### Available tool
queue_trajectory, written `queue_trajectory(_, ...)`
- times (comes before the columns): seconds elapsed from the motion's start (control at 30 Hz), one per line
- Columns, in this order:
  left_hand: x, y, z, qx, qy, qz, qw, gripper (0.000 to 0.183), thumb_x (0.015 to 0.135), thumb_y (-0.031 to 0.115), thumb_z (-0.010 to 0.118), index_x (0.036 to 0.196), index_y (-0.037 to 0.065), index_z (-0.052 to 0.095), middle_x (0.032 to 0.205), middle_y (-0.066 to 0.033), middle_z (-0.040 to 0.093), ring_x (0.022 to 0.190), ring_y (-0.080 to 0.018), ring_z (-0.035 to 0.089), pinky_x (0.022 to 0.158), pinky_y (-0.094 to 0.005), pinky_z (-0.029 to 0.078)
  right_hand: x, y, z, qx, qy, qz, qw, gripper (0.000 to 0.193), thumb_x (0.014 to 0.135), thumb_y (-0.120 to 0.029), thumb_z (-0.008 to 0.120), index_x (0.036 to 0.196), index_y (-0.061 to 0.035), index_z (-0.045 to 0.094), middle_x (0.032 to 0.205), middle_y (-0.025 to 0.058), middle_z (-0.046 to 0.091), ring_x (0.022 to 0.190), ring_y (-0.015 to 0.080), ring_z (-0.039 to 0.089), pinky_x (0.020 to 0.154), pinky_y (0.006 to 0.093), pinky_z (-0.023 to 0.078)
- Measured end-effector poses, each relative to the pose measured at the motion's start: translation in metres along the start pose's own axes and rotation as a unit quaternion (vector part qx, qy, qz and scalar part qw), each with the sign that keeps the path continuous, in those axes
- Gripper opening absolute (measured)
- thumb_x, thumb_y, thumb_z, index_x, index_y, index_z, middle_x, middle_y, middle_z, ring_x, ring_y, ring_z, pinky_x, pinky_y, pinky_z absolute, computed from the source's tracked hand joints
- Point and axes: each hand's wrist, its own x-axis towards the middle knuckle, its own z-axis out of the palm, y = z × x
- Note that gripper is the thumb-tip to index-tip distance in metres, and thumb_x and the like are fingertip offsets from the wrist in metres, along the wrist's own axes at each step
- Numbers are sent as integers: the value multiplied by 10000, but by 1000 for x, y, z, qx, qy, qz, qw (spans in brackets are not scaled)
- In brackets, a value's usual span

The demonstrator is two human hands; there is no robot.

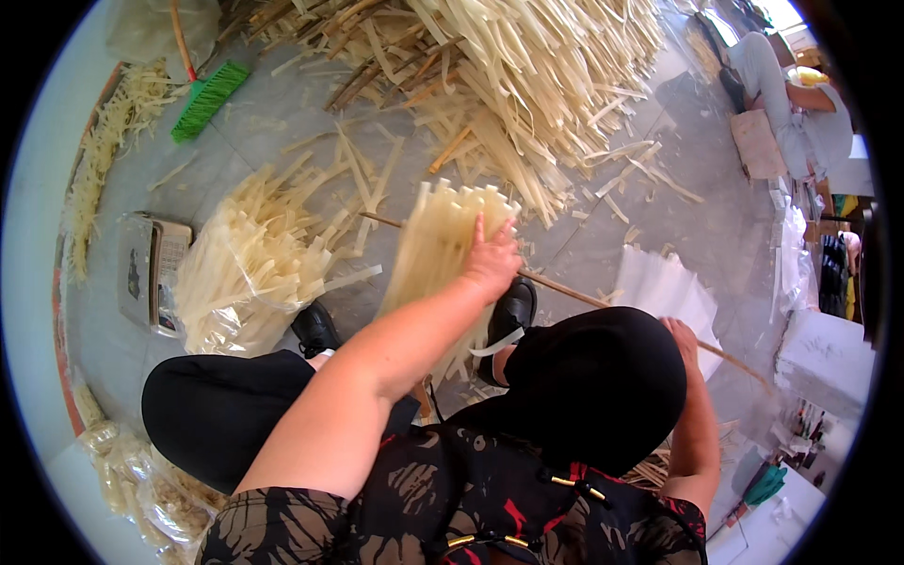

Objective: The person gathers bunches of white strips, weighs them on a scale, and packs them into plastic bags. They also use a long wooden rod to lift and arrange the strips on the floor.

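Observation:
A thin wooden stick (568,288) slants across in front of me, passing behind my right knee. Many pale, flat, ribbon-like strips (435,235) hang in a thick bunch at its left part. My left hand (492,262) lies on the right side of this bunch, index finger stretched along the strips and the others curled over its edge; the thumb is hidden. Beyond my right knee, my right hand (686,341) is closed around the stick, its fingers partly covered by the knee. Under that part of the stick shows a translucent white sheet-like piece (664,292).
A large heap of strips (537,85) lies ahead. A plastic-wrapped bundle (250,268) stands at my left foot, beside a scale (160,273). A green broom (209,102) rests farther left. Another person (800,104) sits at far right. White boxes (824,358) stand along the right.

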Motion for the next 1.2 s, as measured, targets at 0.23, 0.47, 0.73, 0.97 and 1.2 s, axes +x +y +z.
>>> queue_trajectory(0.23,-25,-19,20,23,56,11,998,166,834,223,593,968,197,688,1313,23,550,1430,-230,220,1085,-704,46,142,-164,-7,474,-359,88,799,244,940,-318,562,1054,-120,648,820,143,646,823,286,621,722,362,470)
queue_trajectory(0.47,-23,-69,11,-7,-71,-205,976,227,809,194,608,1021,218,687,1407,32,473,1446,-215,167,1091,-700,32,113,-106,-26,13,91,-37,995,119,810,-218,623,903,-153,587,759,42,588,808,259,616,659,406,462)
queue_trajectory(0.73,-45,-89,20,-61,-27,-178,982,245,878,280,590,1109,247,664,1510,19,327,1462,-254,66,1105,-674,-1,-23,28,-32,-81,66,61,993,183,851,-103,571,1029,-128,608,794,79,558,811,284,567,719,417,446)
queue_trajectory(0.97,-41,-48,7,-425,44,0,904,452,784,-21,501,1182,159,614,1184,-47,614,1156,-253,525,1019,-404,380,-70,-4,14,30,130,119,984,271,794,-32,577,1038,-131,641,765,96,582,787,303,569,727,425,453)
queue_trajectory(1.2,-40,16,-81,-484,44,73,871,265,849,-13,545,1088,15,658,981,-60,660,884,-139,620,801,-274,504,-107,-30,3,21,120,198,973,387,801,10,515,1122,-169,633,776,74,588,783,274,581,731,400,454)
